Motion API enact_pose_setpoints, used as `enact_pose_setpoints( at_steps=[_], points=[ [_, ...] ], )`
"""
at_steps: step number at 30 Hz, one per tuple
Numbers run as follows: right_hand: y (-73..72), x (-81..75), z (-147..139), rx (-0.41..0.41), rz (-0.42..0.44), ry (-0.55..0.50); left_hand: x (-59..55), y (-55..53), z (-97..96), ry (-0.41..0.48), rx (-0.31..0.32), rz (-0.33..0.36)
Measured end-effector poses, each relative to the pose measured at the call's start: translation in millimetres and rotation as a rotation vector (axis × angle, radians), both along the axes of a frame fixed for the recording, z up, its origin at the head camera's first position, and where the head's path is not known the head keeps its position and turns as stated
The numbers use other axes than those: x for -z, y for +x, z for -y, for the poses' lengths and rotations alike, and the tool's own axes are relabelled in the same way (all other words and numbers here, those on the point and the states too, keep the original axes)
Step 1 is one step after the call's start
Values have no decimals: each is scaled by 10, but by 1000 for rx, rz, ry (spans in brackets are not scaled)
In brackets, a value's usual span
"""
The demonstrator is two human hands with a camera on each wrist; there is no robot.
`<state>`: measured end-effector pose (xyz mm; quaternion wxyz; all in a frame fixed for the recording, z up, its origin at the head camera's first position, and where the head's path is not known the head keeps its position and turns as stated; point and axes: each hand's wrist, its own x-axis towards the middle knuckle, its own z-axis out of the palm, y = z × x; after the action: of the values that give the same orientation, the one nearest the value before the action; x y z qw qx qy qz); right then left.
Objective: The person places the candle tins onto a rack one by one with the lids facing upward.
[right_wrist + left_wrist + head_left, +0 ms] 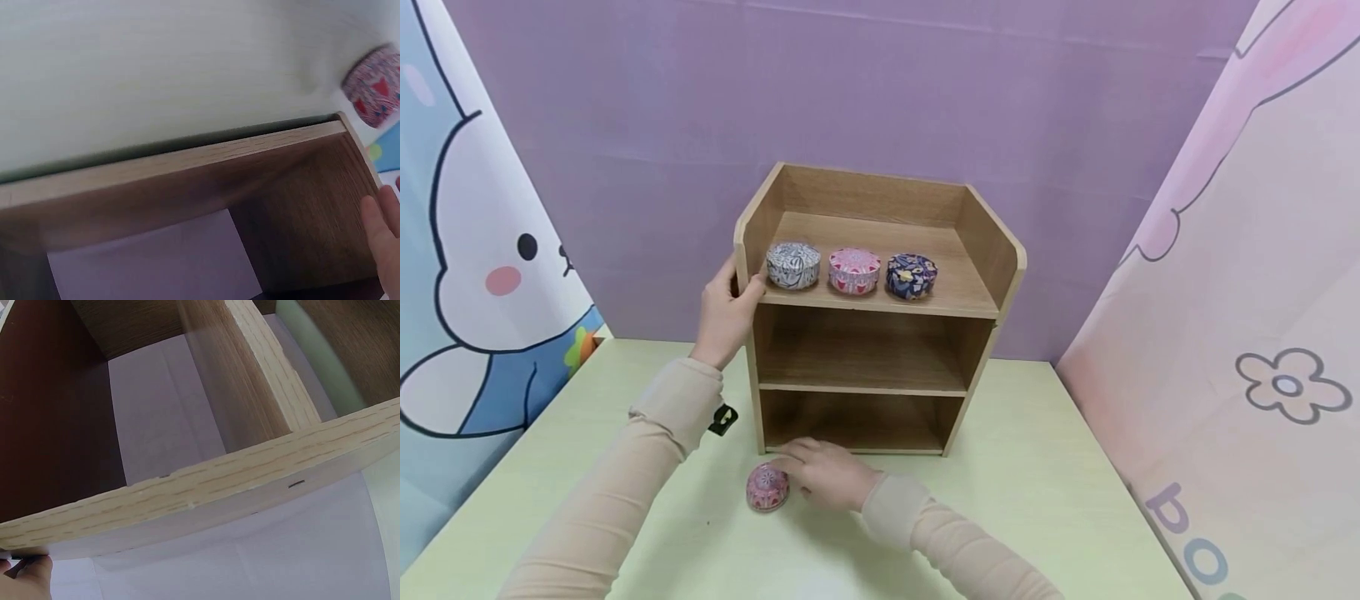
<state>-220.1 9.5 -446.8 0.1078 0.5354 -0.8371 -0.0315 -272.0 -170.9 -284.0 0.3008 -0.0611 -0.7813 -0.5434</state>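
Note:
A small wooden shelf unit stands on the table. My left hand grips its left side panel near the top, thumb at the front edge; the left wrist view shows the shelf's edge and part of that hand. My right hand is low before the bottom shelf, fingers reaching left beside a round pink patterned tin on the table. In the right wrist view the fingers look extended, apart from the blurred tin.
On the top shelf sit three patterned tins in a row: black-and-white, pink and dark blue floral. A purple backdrop hangs behind, with printed panels at both sides of the pale table.

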Motion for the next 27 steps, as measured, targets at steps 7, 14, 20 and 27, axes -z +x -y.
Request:
enact_pose_setpoints(
  at_steps=[7,14,20,27],
  points=[
    [-6,85,52,-58,-186,119,-38,48,-8,-6,4,27],
    [-10,150,134,-86,-343,329,-129,152,-48,1,5,32],
    [-9,174,228,-169,-506,428,-18,19,40,-35,-14,20],
    [-29,252,285,-211,-546,472,7,-35,53,-65,-11,14]
  ],
)
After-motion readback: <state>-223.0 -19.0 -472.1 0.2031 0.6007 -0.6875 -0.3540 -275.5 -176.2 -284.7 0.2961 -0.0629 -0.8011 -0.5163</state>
